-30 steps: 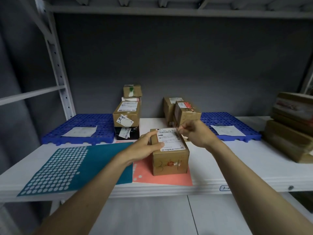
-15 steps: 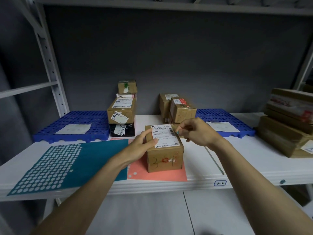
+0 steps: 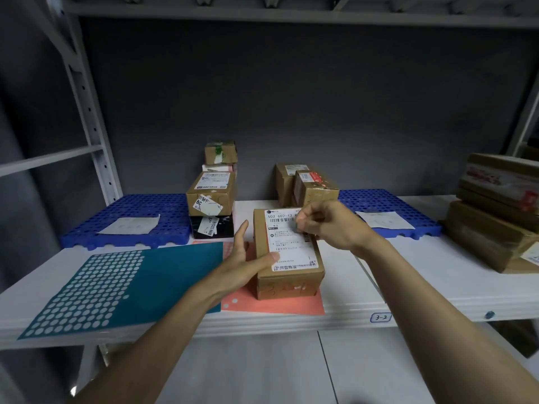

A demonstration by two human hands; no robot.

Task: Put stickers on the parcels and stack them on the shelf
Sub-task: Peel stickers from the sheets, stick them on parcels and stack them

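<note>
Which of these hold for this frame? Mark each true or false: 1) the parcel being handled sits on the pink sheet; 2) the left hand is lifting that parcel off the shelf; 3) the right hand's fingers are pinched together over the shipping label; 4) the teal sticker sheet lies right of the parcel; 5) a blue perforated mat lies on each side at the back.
1) True: the parcel rests on the pink sheet.
2) False: the left hand lies against its side, thumb on top; the parcel stays down.
3) True: the right hand pinches over the shipping label.
4) False: the teal sticker sheet lies to its left.
5) True: left blue mat, right blue mat.
</note>
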